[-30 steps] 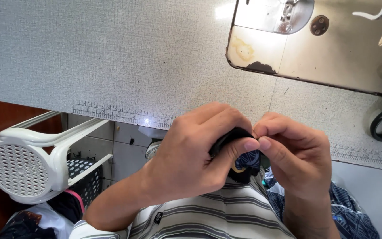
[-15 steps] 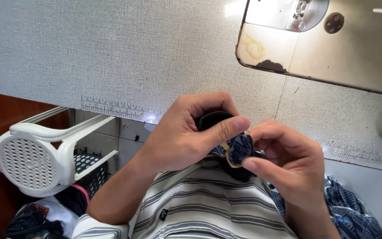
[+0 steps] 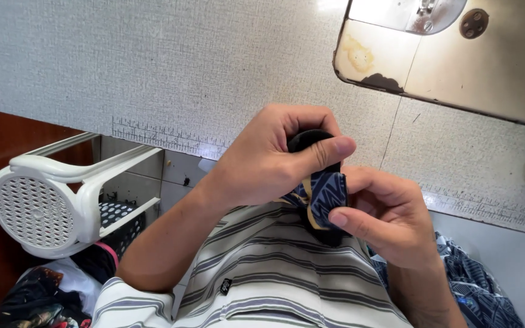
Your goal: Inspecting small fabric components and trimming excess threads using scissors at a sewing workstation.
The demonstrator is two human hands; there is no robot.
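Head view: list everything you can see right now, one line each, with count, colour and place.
patterned fabric piece: one, dark blue with pale lines, pinched between both hands
black round object: one, black, behind the fabric under the left fingers; kind unclear
table: one, grey textured top with a ruler strip along its near edge
sewing machine bed: one, cream, worn, top right
plastic stool: one, white, lying on its side, lower left
basket: one, black, behind the stool
cloth pile: blue patterned, lower right
striped shirt: grey and white, on the person
left hand: grip on the fabric
right hand: grip on the fabric
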